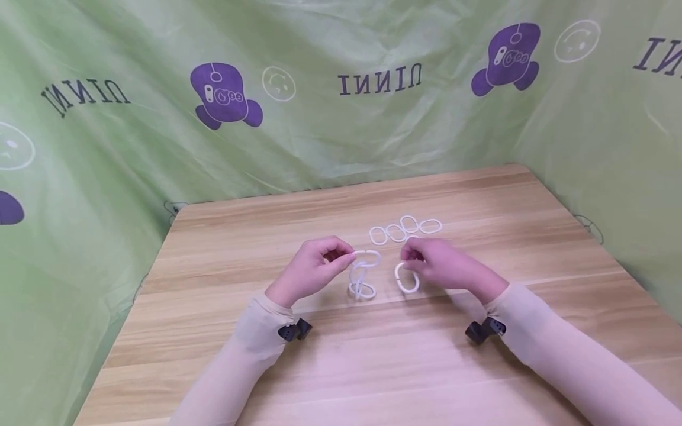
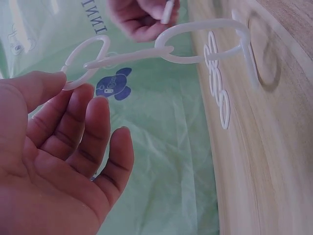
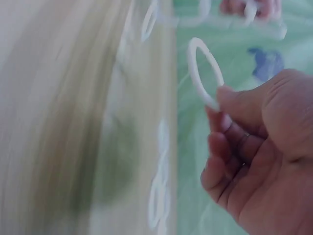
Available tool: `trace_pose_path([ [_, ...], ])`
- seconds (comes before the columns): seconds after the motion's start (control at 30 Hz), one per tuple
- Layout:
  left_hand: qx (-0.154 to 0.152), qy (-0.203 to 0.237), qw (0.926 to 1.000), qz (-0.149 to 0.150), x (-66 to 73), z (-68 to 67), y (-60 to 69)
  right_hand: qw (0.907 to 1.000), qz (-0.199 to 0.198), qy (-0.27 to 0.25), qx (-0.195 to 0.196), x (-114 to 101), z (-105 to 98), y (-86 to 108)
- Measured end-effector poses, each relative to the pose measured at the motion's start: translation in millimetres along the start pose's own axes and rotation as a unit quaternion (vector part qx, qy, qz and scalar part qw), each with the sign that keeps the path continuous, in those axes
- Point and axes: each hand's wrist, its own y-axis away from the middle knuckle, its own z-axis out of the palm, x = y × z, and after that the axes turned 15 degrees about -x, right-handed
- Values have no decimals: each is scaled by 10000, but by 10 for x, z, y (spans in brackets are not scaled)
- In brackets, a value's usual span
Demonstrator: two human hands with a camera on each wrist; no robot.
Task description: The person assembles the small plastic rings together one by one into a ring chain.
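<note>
A pinch on either side

The left hand [image 1: 313, 267] pinches a white chain [image 2: 146, 53] by one end; the rest hangs below its fingertips toward the wooden table [image 1: 383, 355]. The right hand [image 1: 450, 263] pinches a single white ring [image 3: 192, 71], held just below its fingertips. More rings [image 1: 403, 229] lie beyond that hand.

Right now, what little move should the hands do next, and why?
I'd probably bring the single ring in the right hand to the lower end of the chain pinched by the left hand, because they're close but not linked.
</note>
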Motion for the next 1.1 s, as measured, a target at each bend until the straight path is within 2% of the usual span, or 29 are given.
trace_pose_path([
  [0.13,-34,-56,9999,87,17,-1,-7,9975,-608,-230,272,-237,0,26],
  [0.23,-79,-68,9999,121,32,1,-7,9942,-802,-535,487,-366,-19,46],
  [0.33,-99,-77,9998,136,39,6,-3,9890,-894,-804,859,-469,-53,53],
  [0.5,-190,-108,9996,196,52,22,0,9813,-863,-770,1542,-567,-70,33],
  [0.73,-267,-309,9987,315,79,49,-15,9742,-839,-425,2051,-602,-5,-10],
  [0.83,-292,-358,9985,306,81,57,-13,9721,-802,-378,2171,-624,18,-26],
  [1.1,-510,-310,9976,346,84,77,-2,9715,-777,-570,2167,-690,69,-75],
])
